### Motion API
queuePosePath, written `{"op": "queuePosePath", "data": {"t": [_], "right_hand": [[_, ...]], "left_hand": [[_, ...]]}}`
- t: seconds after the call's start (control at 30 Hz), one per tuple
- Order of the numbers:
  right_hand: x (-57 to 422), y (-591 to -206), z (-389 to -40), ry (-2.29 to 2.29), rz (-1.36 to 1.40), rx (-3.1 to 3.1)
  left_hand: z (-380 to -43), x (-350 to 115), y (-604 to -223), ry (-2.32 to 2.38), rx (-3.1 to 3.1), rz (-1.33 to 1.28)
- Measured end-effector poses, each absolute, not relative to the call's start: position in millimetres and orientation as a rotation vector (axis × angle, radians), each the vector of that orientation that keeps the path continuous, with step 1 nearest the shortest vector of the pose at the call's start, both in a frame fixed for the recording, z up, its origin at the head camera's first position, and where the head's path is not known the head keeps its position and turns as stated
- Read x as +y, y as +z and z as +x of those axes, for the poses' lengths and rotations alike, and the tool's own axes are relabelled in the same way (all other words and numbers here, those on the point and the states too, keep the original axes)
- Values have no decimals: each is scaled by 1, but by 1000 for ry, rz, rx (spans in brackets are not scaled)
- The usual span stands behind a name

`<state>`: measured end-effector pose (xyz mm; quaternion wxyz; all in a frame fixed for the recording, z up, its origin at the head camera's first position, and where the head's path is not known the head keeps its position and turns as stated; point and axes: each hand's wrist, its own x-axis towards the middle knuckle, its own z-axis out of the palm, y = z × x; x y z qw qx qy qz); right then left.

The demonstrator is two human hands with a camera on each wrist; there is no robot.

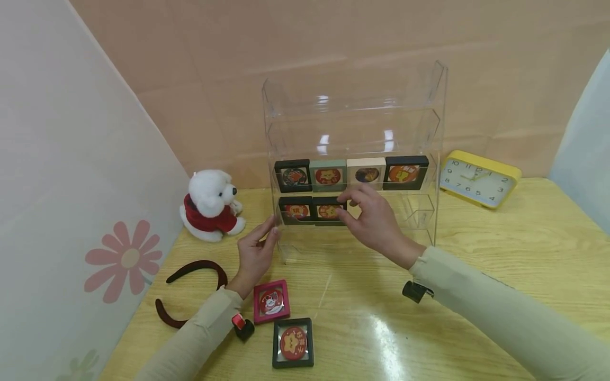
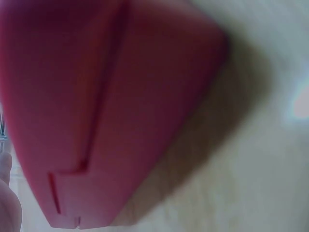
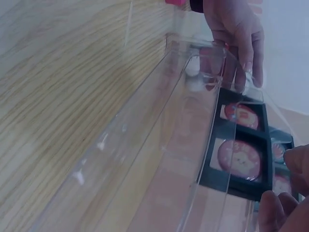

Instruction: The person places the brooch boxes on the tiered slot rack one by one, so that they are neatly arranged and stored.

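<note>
A clear acrylic display rack (image 1: 353, 135) stands upright against the back wall. My left hand (image 1: 256, 254) grips its lower left edge between thumb and fingers. On the bottom shelf, a black-framed badge with a red and yellow design (image 1: 329, 211) sits right of another black-framed badge (image 1: 296, 210). My right hand (image 1: 374, 219) is at the right edge of the former, thumb and forefinger apart, fingertips right at its upper corner. In the right wrist view, the same black-framed badge (image 3: 240, 159) leans in the shelf, with the right-hand fingertips (image 3: 270, 205) beside it.
The shelf above holds several framed badges, among them a green one (image 1: 328, 175) and a cream one (image 1: 365, 173). A pink-framed badge (image 1: 271, 301) and a black-framed badge (image 1: 293, 343) lie in front. Around are a white plush dog (image 1: 209, 203), dark headband (image 1: 220, 270) and yellow clock (image 1: 478, 179).
</note>
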<state>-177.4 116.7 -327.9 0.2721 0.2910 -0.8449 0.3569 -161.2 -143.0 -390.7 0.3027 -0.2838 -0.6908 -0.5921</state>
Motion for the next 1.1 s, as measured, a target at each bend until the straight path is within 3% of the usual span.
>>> {"op": "queuePosePath", "data": {"t": [0.57,1.1], "right_hand": [[88,-328,-135,1006,990,-2326],[75,-351,-108,918,1159,-2651]], "left_hand": [[-175,-151,-414,-1564,-1815,-755],[-161,-144,-391,-1537,-1844,-755]]}}
